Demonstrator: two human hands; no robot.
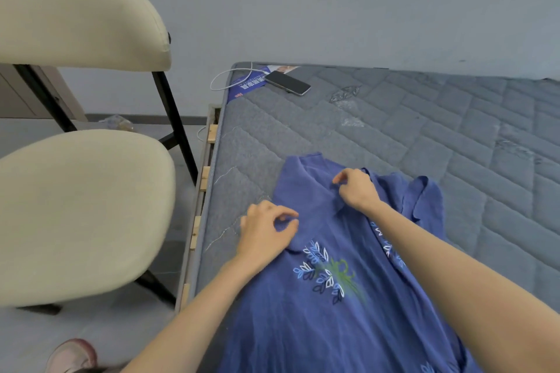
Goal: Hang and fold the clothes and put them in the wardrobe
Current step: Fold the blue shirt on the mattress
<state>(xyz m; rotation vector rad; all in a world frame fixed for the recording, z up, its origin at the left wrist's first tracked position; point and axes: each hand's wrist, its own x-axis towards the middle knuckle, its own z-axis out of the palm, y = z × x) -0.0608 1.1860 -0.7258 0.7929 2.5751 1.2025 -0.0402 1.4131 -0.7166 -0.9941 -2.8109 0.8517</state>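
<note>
A blue garment (330, 306) with white, blue and green leaf embroidery lies spread on the grey quilted mattress (424, 136), its top end pointing away from me. My left hand (266, 230) pinches the fabric at the garment's left edge between thumb and fingers. My right hand (356, 188) pinches a fold of the fabric near the top middle, by the neckline. A sleeve or flap bunches up at the garment's upper right.
A cream chair (78, 209) with black legs stands close to the bed's left side. A phone (288, 83) with a white cable lies at the mattress's far corner on a blue label. A shoe (72, 354) shows at bottom left. A grey wall runs behind.
</note>
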